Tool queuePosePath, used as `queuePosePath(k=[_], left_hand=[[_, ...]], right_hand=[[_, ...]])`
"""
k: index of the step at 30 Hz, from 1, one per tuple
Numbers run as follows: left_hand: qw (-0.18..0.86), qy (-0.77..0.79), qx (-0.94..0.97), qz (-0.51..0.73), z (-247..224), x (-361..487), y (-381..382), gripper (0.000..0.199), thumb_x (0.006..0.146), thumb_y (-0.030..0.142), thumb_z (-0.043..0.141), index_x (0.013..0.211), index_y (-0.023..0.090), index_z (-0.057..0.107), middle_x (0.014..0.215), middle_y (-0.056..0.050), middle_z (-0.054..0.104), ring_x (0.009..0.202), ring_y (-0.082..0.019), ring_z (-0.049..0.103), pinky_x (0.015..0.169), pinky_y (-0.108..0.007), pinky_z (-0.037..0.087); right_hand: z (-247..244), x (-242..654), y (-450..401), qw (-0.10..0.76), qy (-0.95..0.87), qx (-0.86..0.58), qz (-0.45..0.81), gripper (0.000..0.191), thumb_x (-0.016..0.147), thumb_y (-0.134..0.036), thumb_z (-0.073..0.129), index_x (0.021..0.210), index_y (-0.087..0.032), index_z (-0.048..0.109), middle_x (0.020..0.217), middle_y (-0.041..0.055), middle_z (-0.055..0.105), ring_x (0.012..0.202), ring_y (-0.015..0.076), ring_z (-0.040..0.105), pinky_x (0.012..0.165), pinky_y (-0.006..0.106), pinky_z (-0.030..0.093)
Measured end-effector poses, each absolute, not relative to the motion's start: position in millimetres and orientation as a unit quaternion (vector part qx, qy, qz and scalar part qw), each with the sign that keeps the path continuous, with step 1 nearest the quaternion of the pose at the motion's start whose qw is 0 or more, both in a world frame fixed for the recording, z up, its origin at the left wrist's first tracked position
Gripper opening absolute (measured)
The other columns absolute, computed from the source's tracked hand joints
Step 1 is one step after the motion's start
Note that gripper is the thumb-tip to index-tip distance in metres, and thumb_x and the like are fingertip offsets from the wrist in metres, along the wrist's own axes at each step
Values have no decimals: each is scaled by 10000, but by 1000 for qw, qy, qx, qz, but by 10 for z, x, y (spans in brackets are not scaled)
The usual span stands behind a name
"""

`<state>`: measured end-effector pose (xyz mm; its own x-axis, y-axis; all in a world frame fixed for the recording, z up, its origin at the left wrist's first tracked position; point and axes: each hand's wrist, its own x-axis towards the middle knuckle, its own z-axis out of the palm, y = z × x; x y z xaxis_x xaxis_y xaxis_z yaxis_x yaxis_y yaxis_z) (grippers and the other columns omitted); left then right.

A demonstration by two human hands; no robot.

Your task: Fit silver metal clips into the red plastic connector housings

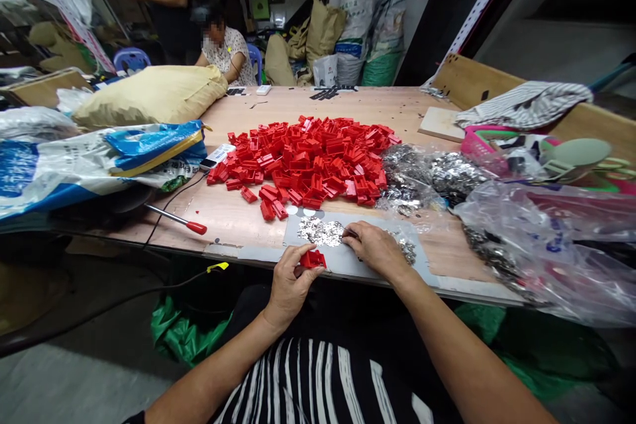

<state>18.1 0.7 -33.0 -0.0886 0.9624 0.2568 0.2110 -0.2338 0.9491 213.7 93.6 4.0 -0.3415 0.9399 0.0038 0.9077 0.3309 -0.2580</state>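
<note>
A red plastic part [313, 259] is gripped between the thumb and fingers of my left hand [292, 280], near the table's front edge. My right hand [376, 248] has its fingertips pinched together at the right side of a pile of small silvery metal pieces [320, 230]; what they hold, if anything, is too small to tell. Both lie over a grey sheet [342, 268]. A second small metal heap [405, 246] lies partly behind my right hand. Beyond the sheet rises a large pile of red plastic parts [313, 159].
Plastic bags of metal pieces [447, 175] and a pink basket [484, 140] are on the right. A red-handled tool [196, 227], a phone-like device [209, 163] and sacks [149, 96] lie left. One person sits across the table; another stands behind.
</note>
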Motion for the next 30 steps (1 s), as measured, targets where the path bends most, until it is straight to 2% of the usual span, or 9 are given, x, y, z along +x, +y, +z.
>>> queuePosePath(k=[5, 12, 30], left_hand=[[349, 510, 577, 533, -322, 170, 9, 338, 809, 291, 676, 1137, 225, 628, 1040, -60, 605, 967, -178, 593, 816, -287, 504], [352, 509, 573, 538, -321, 180, 15, 337, 804, 296, 677, 1130, 221, 636, 1033, -65, 609, 951, -185, 599, 779, -286, 519], [349, 511, 570, 542, -317, 182, 11, 349, 798, 302, 683, 1135, 223, 638, 1026, -66, 608, 917, -178, 608, 760, -278, 525]], right_hand=[[35, 2094, 939, 57, -808, -576, 111, 111, 873, -268, 552, 896, -217, 647, 951, 40, 677, 844, 179, 616, 679, 259, 382], [-3, 2128, 940, 73, -808, -574, 116, 103, 865, -270, 567, 922, -215, 633, 985, 53, 675, 845, 197, 615, 670, 277, 385], [39, 2111, 953, 80, -795, -582, 147, 77, 846, -230, 543, 838, -205, 615, 866, 48, 682, 774, 180, 597, 642, 262, 357]])
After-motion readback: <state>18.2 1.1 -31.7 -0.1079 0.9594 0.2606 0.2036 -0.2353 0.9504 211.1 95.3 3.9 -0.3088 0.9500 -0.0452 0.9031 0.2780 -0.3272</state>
